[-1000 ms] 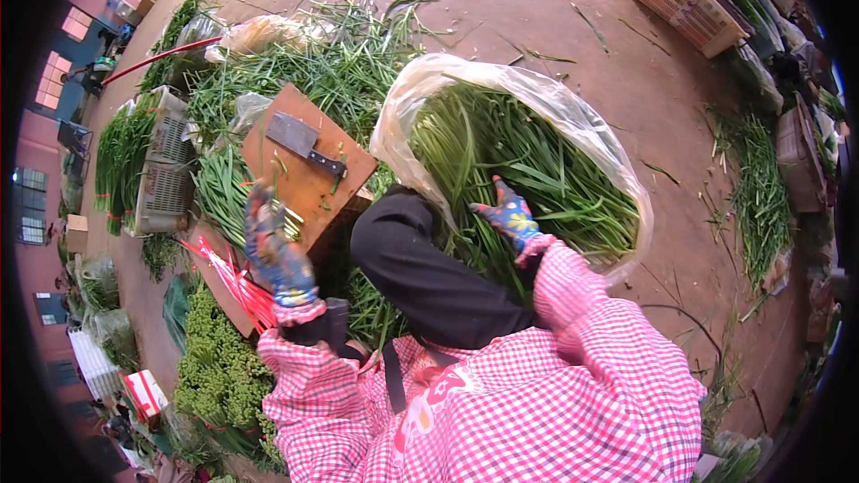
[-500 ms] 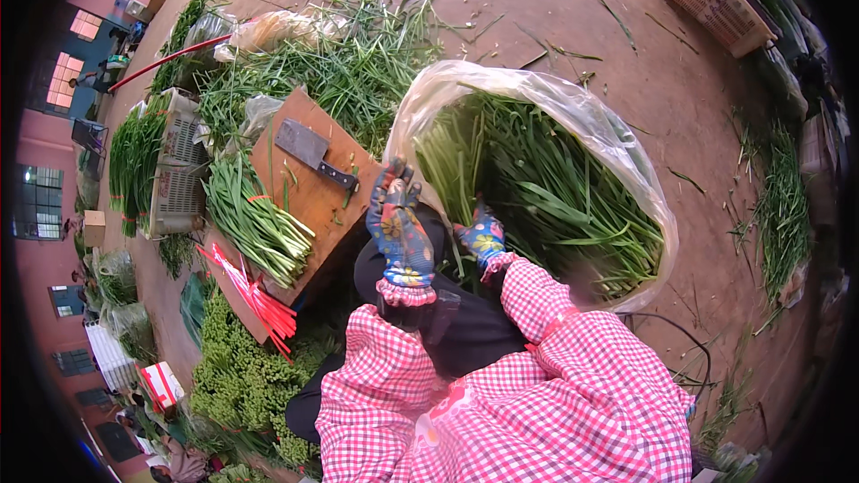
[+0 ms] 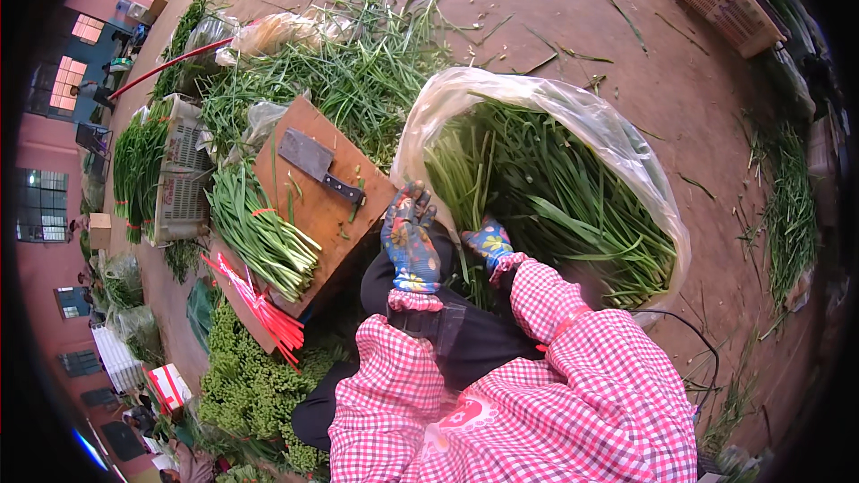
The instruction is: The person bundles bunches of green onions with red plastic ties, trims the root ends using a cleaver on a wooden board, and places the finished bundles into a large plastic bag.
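Note:
My left hand (image 3: pixel 411 241), in a blue flowered glove with a dark palm, is raised palm up between the cutting board (image 3: pixel 362 174) and a clear plastic bag (image 3: pixel 546 88). Its fingers are apart and slightly curled, with nothing seen in them. At the bag's near left edge, my right hand (image 3: pixel 489 242), gloved alike, is closed round the lower part of some long green stalks (image 3: pixel 459 181); its fingertips are partly hidden. More leafy stalks (image 3: pixel 582 188) fill the bag. A cleaver (image 3: pixel 307 155) lies on the board, beside a tied bundle of greens (image 3: pixel 259 228).
Pink-red ties (image 3: pixel 259 304) lie at the board's near corner. Loose greens (image 3: pixel 358 72) are heaped behind it. A crate (image 3: pixel 183 170) with bunched greens stands left, and green bunches (image 3: pixel 250 385) lie nearer me. Another crate (image 3: pixel 720 0) is far right. A dark cable (image 3: pixel 707 344) curves along the right floor.
My left hand has shifted slightly right and nearer me, its palm turned more upward. My right hand stays on the stalks. The whole view has shifted a little.

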`<state>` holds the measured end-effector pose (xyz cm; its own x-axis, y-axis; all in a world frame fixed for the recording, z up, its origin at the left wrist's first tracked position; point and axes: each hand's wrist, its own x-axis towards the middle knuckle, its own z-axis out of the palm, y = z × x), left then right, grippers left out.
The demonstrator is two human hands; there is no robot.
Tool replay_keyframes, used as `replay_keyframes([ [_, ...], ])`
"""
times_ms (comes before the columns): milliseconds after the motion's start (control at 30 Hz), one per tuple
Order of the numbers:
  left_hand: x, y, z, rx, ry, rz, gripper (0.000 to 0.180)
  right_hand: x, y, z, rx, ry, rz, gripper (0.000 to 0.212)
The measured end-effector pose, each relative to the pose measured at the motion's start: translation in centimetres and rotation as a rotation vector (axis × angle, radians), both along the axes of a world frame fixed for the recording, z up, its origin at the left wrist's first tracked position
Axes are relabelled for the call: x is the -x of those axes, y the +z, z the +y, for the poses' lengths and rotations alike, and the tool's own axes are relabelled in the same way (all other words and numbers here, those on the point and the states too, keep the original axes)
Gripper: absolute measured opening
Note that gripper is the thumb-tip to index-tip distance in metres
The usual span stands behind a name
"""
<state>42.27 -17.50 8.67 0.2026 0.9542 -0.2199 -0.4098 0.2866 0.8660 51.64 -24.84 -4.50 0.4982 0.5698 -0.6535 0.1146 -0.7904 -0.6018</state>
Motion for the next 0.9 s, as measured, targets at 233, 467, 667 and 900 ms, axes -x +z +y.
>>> replay_keyframes([
  [233,0.5,-0.2,0.7,0.06,0.021,-0.015,0.039,-1.3,-6.2,-1.3,-0.341,0.487,-0.159,0.039],
  [467,2.0,-1.2,0.8,0.099,0.087,-0.074,0.034,-7.4,2.8,-4.0,-0.364,-0.24,1.143,0.031],
  [667,1.2,-0.5,0.4,0.008,-0.082,-0.072,0.042,-8.1,5.1,-7.2,-0.407,-0.289,1.213,0.03],
  [900,-2.9,-2.5,-0.4,0.058,-0.505,0.261,0.056,-7.5,7.1,-7.2,-0.676,0.007,0.785,0.031],
])
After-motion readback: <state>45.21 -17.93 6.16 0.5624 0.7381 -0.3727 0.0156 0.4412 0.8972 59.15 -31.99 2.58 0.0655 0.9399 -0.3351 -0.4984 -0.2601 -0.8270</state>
